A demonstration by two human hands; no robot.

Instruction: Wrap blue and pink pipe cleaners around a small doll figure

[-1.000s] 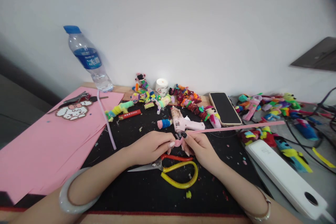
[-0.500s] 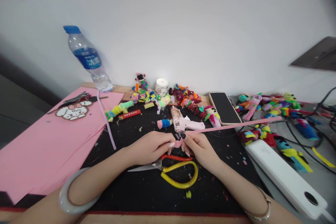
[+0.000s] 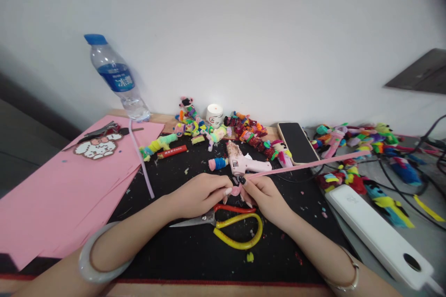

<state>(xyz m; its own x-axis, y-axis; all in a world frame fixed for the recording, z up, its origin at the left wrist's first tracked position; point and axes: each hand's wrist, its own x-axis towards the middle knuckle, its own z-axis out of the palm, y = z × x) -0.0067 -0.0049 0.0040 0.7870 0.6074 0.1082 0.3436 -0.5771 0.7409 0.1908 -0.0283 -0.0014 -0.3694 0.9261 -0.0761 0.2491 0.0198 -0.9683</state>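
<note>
Fingers of left hand (image 3: pixel 202 195) and right hand (image 3: pixel 263 193) pinch pink strip (image 3: pixel 306 165) coil at frame centre; capped water bottle (image 3: pixel 116 79) upper left, contents indiscernible.

Plain white wall (image 3: pixel 244 23), bright daylight

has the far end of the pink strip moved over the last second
Yes. The pink strip's far end has swung left and slightly up, closer to the phone, which stayed put.
</note>
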